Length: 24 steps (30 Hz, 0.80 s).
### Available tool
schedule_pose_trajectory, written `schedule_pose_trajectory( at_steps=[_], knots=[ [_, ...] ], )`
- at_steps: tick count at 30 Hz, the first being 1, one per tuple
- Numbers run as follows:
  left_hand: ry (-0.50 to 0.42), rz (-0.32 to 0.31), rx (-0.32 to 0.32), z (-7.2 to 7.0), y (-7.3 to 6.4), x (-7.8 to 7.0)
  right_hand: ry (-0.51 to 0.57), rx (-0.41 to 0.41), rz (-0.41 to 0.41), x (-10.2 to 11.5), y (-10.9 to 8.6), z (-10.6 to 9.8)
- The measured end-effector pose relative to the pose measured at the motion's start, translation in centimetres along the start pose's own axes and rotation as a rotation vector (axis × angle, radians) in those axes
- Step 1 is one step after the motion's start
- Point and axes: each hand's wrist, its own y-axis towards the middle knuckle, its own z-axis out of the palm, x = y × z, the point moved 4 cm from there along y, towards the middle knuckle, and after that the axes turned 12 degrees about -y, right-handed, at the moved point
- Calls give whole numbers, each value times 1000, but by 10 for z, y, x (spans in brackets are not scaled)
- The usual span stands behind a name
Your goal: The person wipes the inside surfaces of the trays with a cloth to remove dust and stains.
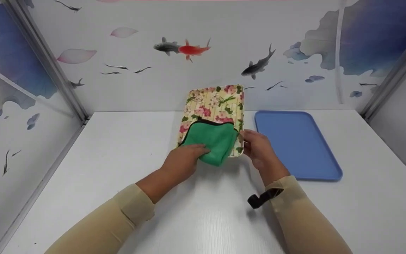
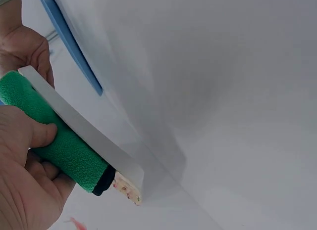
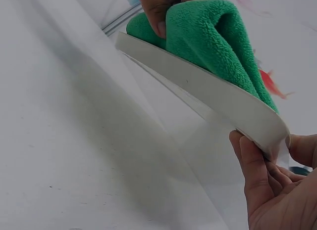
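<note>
A floral tray (image 1: pixel 211 102) with pink flowers on a cream ground is held up off the table, tilted with its patterned face toward me. My right hand (image 1: pixel 259 146) grips its right edge, thumb on one side and fingers behind, as the right wrist view shows at the tray's white rim (image 3: pixel 198 81). My left hand (image 1: pixel 183 160) holds a green cloth (image 1: pixel 211 139) with a black border against the lower part of the tray's face. In the left wrist view the thumb presses on the folded cloth (image 2: pixel 74 156), with the fingers curled beneath it.
A blue tray (image 1: pixel 298 144) lies flat on the white table (image 1: pixel 118 141) at the right. Behind the table stands a white wall (image 1: pixel 217 70) painted with fish and petals, with side panels left and right. A black strap (image 1: pixel 264 198) is round my right wrist.
</note>
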Motion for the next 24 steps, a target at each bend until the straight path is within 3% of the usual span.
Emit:
schedule_pose_trajectory(
  at_steps=[8, 16, 24],
  knots=[
    [27, -5, -15, -3, -7, 17, 6, 18, -26, 2, 0, -2],
    [89, -40, 53, -11, -13, 30, 6, 13, -22, 1, 1, -3],
    [130, -60, 68, -21, -21, 40, 24, 47, -64, 0, 3, -4]
  ],
)
